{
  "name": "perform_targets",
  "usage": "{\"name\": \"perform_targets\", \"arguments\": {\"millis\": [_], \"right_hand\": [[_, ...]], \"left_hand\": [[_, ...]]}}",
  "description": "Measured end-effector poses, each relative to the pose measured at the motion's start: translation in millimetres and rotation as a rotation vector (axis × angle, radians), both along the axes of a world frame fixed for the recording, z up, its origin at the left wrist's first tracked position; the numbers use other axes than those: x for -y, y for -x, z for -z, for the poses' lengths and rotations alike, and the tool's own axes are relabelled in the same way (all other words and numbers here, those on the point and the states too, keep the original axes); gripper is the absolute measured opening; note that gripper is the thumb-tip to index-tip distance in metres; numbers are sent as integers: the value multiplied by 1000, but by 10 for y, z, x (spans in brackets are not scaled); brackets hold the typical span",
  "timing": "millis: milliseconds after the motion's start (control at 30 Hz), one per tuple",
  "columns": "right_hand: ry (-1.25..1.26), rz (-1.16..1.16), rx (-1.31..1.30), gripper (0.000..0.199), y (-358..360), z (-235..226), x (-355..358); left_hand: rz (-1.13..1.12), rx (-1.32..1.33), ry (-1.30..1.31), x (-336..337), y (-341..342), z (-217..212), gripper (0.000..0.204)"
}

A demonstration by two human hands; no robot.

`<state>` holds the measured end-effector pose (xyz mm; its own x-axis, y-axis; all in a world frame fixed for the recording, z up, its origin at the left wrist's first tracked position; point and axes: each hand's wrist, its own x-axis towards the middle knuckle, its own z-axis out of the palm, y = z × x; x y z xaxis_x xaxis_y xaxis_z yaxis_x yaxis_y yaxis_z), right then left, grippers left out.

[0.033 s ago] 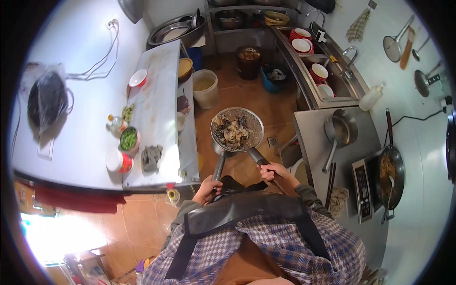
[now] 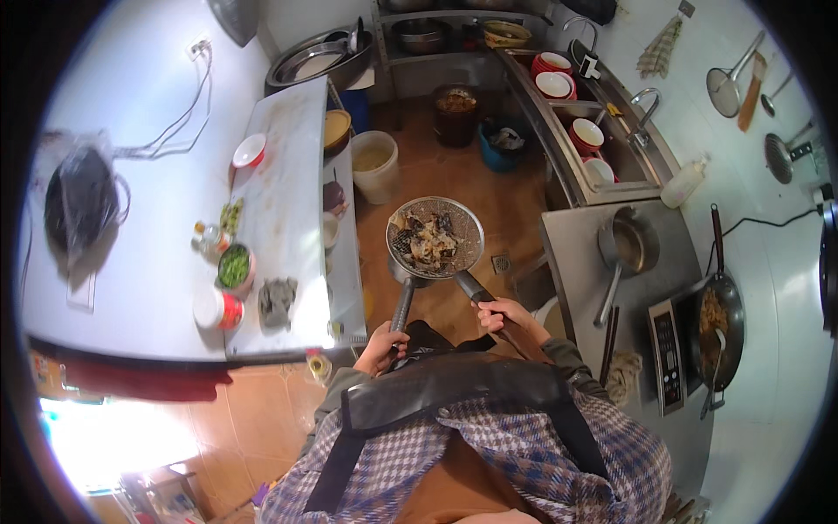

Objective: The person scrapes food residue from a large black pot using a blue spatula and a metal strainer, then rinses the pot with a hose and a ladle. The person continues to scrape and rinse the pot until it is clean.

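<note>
In front of my body I hold a round mesh strainer (image 2: 470,234) over a pot (image 2: 400,272), most of which is hidden beneath it. Pale and dark brown food scraps (image 2: 432,240) lie in the strainer; what they are exactly I cannot make out. My left hand (image 2: 381,348) is wrapped round the pot's dark handle (image 2: 403,306). My right hand (image 2: 509,321) closes round the strainer's black handle (image 2: 472,286). Both tools are above the tiled floor, between the two counters.
The left counter (image 2: 288,157) bears a bowl of chopped greens (image 2: 234,265), a white tub (image 2: 216,310) and a grey cloth (image 2: 278,301). At right stand a saucepan (image 2: 642,240) and a wok with food (image 2: 714,327). A white bucket (image 2: 377,179), brown bin (image 2: 455,127) and blue bin (image 2: 499,157) stand ahead.
</note>
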<state>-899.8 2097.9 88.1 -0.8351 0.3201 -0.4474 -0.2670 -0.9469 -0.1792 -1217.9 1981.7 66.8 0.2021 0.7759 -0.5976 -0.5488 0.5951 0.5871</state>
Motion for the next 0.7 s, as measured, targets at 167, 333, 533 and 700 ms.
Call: {"name": "perform_targets", "arguments": {"millis": [167, 333, 533, 700], "right_hand": [[27, 119, 98, 15, 254, 62, -1411], [184, 326, 114, 17, 326, 476, -2981], [145, 392, 328, 15, 172, 1121, -5313], [-617, 278, 1435, 43, 276, 1842, -6523]], "left_hand": [[128, -64, 83, -1786, 244, 393, 24], [244, -68, 62, -3652, 469, 1007, 25], [340, -138, 74, -5249, 768, 1330, 27], [231, -130, 250, -5668, 980, 1285, 33]]}}
